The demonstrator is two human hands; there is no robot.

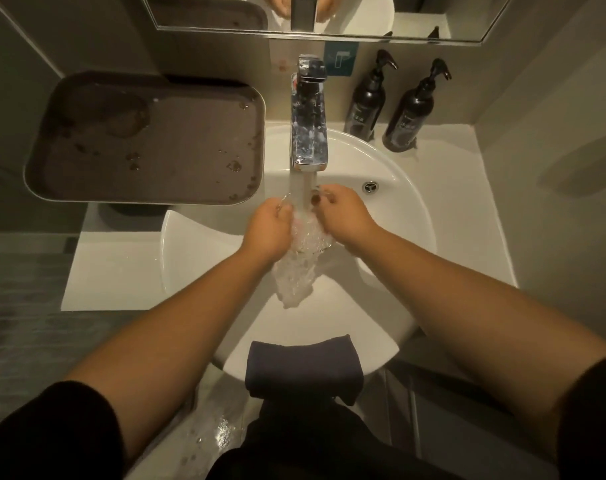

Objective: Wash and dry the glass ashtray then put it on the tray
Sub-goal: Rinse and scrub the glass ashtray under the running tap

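We are working over the basin (398, 209), with the wet tray (149, 140) waiting just beside it on the left. The tap (310, 133) is running, so we are judging this as the wash step. The towel (301, 368) is hanging on the near rim for drying next. The left hand (265, 226) and right hand (346, 216) are both gripping the ashtray (308, 233) under the stream; next we should be rinsing, then shutting off the water.
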